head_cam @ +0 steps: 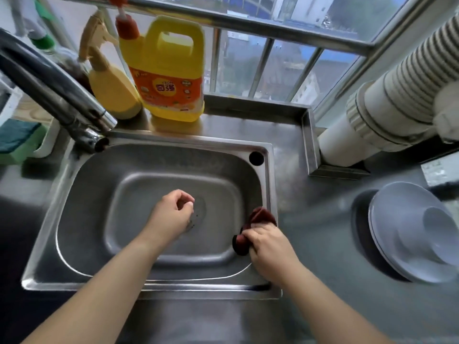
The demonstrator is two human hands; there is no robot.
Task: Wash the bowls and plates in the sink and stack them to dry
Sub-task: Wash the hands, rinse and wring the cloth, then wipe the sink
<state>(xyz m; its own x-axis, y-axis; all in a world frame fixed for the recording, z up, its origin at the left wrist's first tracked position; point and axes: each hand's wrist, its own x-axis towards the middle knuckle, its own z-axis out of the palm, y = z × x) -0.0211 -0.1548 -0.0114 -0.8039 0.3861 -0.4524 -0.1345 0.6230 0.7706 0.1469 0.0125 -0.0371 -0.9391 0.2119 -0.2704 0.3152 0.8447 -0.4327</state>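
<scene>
Down in the sink point(82, 184), the right hand point(267, 244) has a tight grip on a dark red cloth point(253, 225), bunched against the basin's right wall. The left hand point(171, 214) hangs over the drain with fingers loosely curled, holding nothing. Off to the right on the surface point(320, 219), the stacked plates point(395, 234) carry an upturned bowl point(439, 234). Behind the basin stand a yellow detergent jug point(169, 70) and a spray bottle point(109, 85), beside the faucet point(57, 93).

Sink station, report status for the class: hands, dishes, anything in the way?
Left hand loosely curled over sink, holding nothing. Right hand grips red cloth at sink's right rim. Bowl on plates stacked on counter. Basin shows no dishes.
</scene>
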